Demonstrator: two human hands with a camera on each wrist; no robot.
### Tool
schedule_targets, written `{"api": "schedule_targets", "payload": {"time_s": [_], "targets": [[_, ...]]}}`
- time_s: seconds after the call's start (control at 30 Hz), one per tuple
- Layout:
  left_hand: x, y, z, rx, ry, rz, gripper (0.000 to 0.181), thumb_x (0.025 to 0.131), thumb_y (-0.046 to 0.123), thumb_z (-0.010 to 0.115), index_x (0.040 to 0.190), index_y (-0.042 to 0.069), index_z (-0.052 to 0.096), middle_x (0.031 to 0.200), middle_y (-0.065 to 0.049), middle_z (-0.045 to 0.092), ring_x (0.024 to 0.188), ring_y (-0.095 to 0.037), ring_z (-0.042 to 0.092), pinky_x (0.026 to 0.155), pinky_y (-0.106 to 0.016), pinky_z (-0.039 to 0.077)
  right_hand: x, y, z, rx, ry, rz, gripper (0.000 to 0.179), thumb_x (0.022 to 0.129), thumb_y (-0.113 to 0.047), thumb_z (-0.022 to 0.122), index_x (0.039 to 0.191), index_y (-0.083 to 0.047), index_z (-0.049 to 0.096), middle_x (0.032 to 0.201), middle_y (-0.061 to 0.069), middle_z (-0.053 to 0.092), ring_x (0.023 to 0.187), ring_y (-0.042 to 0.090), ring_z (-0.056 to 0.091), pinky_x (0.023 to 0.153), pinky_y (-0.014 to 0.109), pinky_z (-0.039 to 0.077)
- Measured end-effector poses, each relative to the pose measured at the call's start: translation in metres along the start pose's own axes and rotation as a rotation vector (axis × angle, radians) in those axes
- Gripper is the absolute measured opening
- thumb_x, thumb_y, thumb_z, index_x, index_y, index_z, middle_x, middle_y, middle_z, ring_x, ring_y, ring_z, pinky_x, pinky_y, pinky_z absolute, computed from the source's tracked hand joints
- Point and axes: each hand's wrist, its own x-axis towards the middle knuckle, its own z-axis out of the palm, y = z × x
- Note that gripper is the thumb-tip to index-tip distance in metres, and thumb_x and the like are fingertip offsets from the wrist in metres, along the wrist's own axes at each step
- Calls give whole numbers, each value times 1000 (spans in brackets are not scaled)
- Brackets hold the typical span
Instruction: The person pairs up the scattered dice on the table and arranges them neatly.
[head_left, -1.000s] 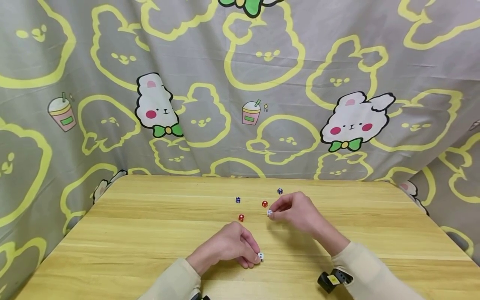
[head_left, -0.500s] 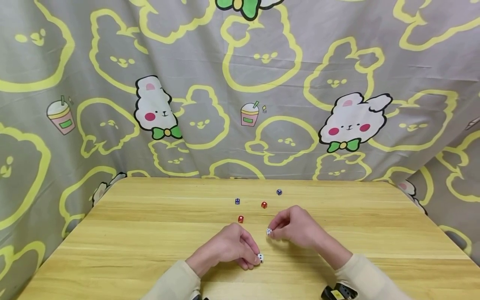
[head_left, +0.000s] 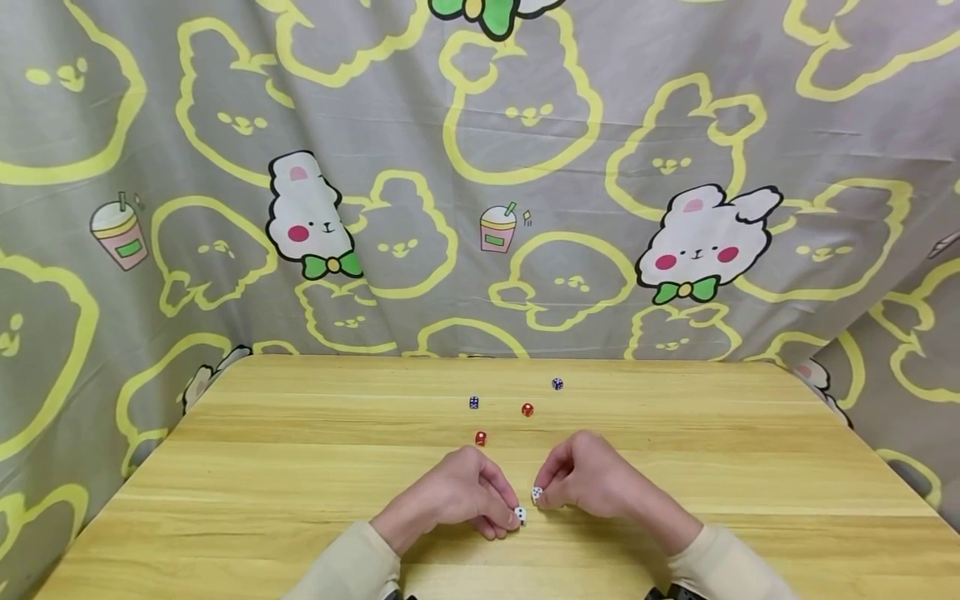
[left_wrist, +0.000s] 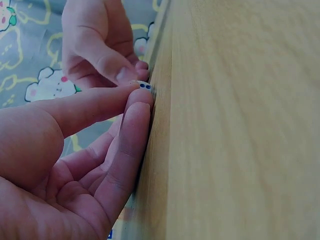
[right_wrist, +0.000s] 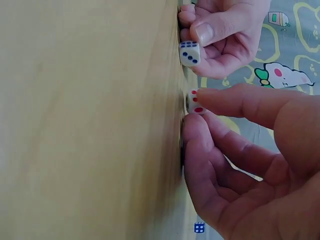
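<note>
Between thumb and fingertips my left hand (head_left: 459, 493) pinches a white die (head_left: 521, 516) close to the tabletop. Its dark pips show in the right wrist view, where the die (right_wrist: 189, 54) sits at the left fingertips. My right hand (head_left: 596, 482) pinches another white die (head_left: 537, 495), slightly farther back and to the right. Red pips face the right wrist camera on that die (right_wrist: 195, 101). A small gap separates the two white dice. In the left wrist view, fingers cover most of the left hand's die (left_wrist: 144, 86).
On the wooden table (head_left: 300, 467) beyond the hands lie two red dice, one nearer (head_left: 481, 438) and one farther (head_left: 528, 410). Two blue dice sit behind, a left one (head_left: 474, 402) and a right one (head_left: 557, 384). A patterned curtain (head_left: 420, 250) hangs along the back edge.
My right hand has brought its white die from beside the farther red die toward me, close to the left hand's die. The left hand has stayed in place, holding its die.
</note>
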Motion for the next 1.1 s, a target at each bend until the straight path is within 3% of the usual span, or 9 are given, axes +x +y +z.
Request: {"api": "schedule_targets", "payload": {"time_s": [1.1], "targets": [[0, 1, 0, 15, 3, 6, 11, 81, -5, 84, 83, 0, 75, 73, -14, 78, 56, -14, 69, 55, -27, 62, -9, 0, 11, 48, -64, -25, 15, 76, -6, 92, 80, -11, 79, 68, -2, 69, 65, 10, 57, 55, 20, 43]]}}
